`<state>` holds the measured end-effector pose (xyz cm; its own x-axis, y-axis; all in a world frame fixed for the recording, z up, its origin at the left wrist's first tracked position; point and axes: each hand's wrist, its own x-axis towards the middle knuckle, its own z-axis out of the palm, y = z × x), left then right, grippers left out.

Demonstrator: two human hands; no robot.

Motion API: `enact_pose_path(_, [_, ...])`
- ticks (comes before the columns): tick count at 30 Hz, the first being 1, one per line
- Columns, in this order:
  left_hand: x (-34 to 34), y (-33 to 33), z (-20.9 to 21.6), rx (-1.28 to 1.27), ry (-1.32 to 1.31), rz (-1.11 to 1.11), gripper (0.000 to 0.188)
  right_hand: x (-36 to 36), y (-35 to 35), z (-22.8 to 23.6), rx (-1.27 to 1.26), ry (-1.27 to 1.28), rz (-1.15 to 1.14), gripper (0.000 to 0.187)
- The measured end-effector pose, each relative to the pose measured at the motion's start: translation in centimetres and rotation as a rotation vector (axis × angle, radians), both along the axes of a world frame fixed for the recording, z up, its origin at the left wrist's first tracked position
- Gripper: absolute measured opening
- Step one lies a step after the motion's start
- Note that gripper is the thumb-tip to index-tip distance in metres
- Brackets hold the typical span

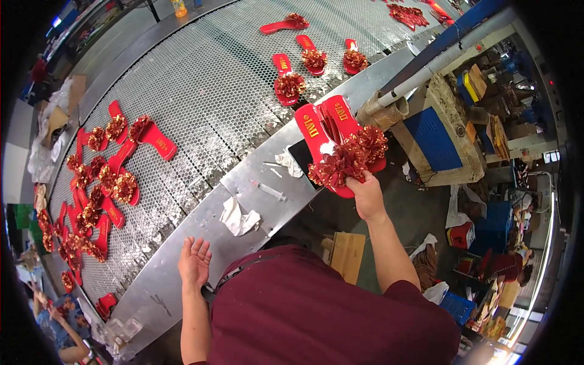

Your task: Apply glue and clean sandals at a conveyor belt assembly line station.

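My right hand [368,199] grips red slippers [314,131], held together past the near edge of the metal ledge. Red-and-gold ruffled flowers [344,163] cover their straps, and gold lettering marks the insoles. The thumb lies over the flowers; the other fingers are mostly hidden beneath. My left hand [196,263] hangs over the ledge [182,228], palm turned up, fingers apart, holding nothing. Ahead of it a crumpled white cloth [237,218] and a syringe [267,190] lie on the metal.
A mesh conveyor [201,103] beyond the ledge carries several matching slippers, scattered at the far side and heaped at left. To the right stand a metal pipe [420,76] and a worn frame with a blue panel [433,137]. Another person [64,325] is at lower left.
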<state>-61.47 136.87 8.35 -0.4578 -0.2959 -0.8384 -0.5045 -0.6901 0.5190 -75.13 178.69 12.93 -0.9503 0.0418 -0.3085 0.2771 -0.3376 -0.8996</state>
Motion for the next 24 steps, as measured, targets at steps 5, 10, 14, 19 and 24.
enact_pose_path(5, [0.8, 0.8, -0.6, 0.004, -0.069, 0.042, 0.04, 0.3, -0.2, -0.7, 0.12, -0.034, -0.003, 0.035])
enact_pose_path(10, [1.0, 1.9, -0.4, 0.015, -0.086, 0.056, 0.037, 0.4, 0.5, -1.9, 0.184, -0.048, 0.036, 0.033])
enact_pose_path(14, [0.9, 2.3, -0.5, 0.015, -0.11, 0.065, 0.036, 0.0, 0.8, -0.4, 0.325, -0.011, 0.075, 0.037])
enact_pose_path(19, [1.3, 2.1, -0.9, 0.033, -0.112, 0.024, 0.04, -1.3, 2.7, 4.2, 0.287, 0.059, -0.027, 0.039])
enact_pose_path(24, [0.6, 3.1, -0.4, 0.04, -0.126, 0.041, 0.041, -4.1, 7.0, 6.5, 0.054, 0.141, -0.218, 0.033])
